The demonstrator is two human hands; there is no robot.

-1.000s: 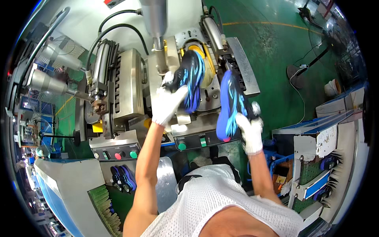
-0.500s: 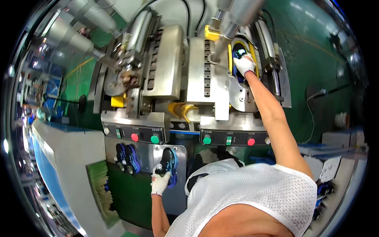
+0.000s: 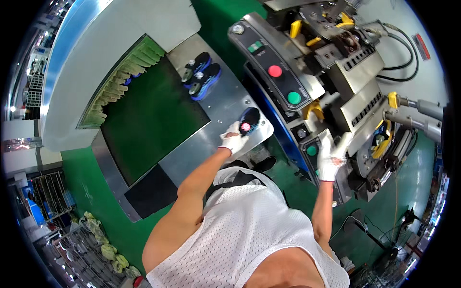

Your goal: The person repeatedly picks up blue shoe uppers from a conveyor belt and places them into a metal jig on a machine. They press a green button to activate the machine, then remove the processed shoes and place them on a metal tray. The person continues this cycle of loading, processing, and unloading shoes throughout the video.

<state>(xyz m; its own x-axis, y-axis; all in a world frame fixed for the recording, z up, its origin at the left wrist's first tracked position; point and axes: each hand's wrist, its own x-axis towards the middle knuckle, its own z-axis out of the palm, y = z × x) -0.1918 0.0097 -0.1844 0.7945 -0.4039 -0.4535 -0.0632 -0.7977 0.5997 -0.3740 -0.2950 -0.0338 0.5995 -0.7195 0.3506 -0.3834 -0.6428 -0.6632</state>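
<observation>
At the right end of the steel table (image 3: 187,144), my left hand (image 3: 234,139) in a white glove closes on the near end of a black and blue sports shoe (image 3: 249,116). A pinkish-red round spot shows at that shoe's opening. My right hand (image 3: 332,156), gloved too, is off to the right with fingers spread and nothing in them. It hovers by the control panel with a green button (image 3: 312,150); contact cannot be made out. Two more such shoes, a dark one (image 3: 198,65) and one with a blue sole (image 3: 206,82), stand farther back on the table.
A press machine (image 3: 357,108) with steel covers and yellow pads (image 3: 382,144) fills the right; something blue sits between the pads. Its other panel carries a red button (image 3: 275,71). At left, a white housing (image 3: 120,43) has a fringed opening over a dark green belt (image 3: 149,120).
The view has swung left towards the table. My right hand has left the shoe in the machine and come back beside the control panel. My left hand stays at the shoe on the table.
</observation>
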